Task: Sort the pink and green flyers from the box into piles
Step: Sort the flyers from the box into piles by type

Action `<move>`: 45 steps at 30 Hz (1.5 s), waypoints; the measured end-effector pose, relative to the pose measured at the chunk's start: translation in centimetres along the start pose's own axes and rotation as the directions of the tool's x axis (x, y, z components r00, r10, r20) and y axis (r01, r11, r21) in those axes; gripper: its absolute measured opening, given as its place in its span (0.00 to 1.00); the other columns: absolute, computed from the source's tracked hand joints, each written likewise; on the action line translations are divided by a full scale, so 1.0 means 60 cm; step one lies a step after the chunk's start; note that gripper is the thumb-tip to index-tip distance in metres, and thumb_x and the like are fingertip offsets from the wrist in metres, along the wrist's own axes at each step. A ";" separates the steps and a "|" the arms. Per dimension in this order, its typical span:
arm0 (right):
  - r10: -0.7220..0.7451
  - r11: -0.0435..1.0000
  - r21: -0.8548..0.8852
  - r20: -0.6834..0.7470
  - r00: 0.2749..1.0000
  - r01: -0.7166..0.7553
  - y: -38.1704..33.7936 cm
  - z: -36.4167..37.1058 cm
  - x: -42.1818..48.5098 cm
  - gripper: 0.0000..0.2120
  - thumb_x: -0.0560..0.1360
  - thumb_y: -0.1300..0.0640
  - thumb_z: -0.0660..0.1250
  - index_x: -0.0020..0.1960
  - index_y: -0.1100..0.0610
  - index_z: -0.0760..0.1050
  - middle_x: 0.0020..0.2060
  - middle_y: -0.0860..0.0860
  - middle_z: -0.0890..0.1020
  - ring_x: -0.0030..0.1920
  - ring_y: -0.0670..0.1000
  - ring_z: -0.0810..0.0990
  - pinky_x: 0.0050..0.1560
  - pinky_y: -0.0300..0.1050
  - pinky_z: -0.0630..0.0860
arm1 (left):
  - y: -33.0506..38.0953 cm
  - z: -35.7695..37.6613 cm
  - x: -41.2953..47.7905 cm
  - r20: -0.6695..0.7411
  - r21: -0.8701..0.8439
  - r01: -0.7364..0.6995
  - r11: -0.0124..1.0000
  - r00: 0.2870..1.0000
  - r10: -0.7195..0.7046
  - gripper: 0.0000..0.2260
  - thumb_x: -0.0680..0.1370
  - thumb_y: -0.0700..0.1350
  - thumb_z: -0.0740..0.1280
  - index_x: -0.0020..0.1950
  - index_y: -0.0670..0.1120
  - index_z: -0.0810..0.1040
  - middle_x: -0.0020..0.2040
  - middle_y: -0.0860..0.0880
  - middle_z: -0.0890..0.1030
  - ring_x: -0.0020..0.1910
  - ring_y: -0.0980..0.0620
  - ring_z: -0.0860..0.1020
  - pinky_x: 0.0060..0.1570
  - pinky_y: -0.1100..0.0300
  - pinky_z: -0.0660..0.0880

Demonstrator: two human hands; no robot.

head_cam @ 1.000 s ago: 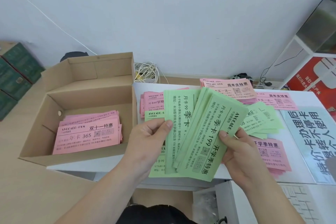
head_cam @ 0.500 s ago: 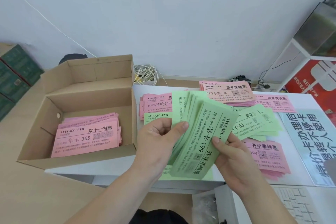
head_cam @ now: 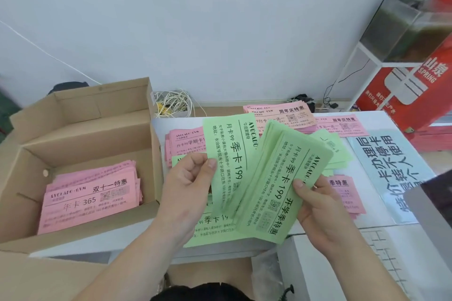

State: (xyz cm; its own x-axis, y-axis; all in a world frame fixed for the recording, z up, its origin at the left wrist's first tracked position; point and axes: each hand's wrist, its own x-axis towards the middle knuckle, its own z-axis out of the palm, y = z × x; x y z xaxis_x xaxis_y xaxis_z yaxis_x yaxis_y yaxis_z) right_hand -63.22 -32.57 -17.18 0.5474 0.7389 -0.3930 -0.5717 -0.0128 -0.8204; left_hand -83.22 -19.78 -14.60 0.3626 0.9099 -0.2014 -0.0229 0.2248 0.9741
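White table (head_cam: 384,121) against a pale wall (head_cam: 220,19) carries the sorting. Over its near edge the left hand (head_cam: 188,186) pinches one green flyer (head_cam: 230,154) between thumb and curled fingers. The flyer stands upright just at nine o'clock of the green stack (head_cam: 281,190). The right hand (head_cam: 320,205) grips that stack with its thumb pressed on the printed face; its other fingers are hidden behind the paper. Under the hands lies another green sheet (head_cam: 215,227). A loose green pile (head_cam: 335,151) sits at two o'clock. Pink piles (head_cam: 281,115) lie at twelve, ten and three o'clock. At nine o'clock, touching the table's edge, an open cardboard box (head_cam: 85,134) holds pink flyers (head_cam: 90,198). A pale blue sign (head_cam: 391,166) lies flat at three o'clock. Tangled cables (head_cam: 173,102) rest by the wall at eleven, and a red carton (head_cam: 411,85) stands at two.
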 end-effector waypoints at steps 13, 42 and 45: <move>-0.169 0.947 -0.268 0.048 0.984 0.176 -0.041 0.040 0.009 0.14 0.80 0.72 0.65 0.60 0.59 0.82 0.54 0.56 0.88 0.53 0.58 0.88 0.48 0.51 0.85 | -0.011 0.009 0.003 0.062 0.069 0.067 0.995 0.995 -0.072 0.07 0.87 0.44 0.60 0.60 0.48 0.78 0.50 0.46 0.88 0.48 0.48 0.85 0.59 0.37 0.79; 0.263 -0.323 -0.809 0.422 0.868 0.491 0.049 0.123 0.033 0.29 0.80 0.63 0.61 0.73 0.36 0.70 0.63 0.40 0.80 0.61 0.47 0.79 0.55 0.49 0.80 | -0.116 -0.103 -0.095 0.039 0.528 0.242 0.814 0.951 -0.308 0.09 0.84 0.46 0.65 0.60 0.60 0.78 0.53 0.62 0.85 0.50 0.61 0.83 0.52 0.57 0.82; 0.356 -0.440 -0.755 0.351 0.866 0.487 0.087 0.129 0.055 0.26 0.79 0.63 0.61 0.71 0.40 0.71 0.62 0.43 0.81 0.58 0.50 0.81 0.48 0.45 0.79 | -0.168 -0.099 -0.108 0.005 0.321 0.388 0.864 0.911 -0.412 0.09 0.86 0.43 0.62 0.61 0.53 0.79 0.55 0.59 0.86 0.54 0.57 0.84 0.44 0.59 0.82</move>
State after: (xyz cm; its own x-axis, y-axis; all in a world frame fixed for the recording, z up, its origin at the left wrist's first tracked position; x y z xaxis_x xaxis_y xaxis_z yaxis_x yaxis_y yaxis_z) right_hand -69.13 -24.97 -19.54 0.0562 0.8721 -0.4862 0.9792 -0.1433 -0.1438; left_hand -90.88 -25.89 -23.69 0.3448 0.7349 -0.5840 0.4200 0.4356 0.7961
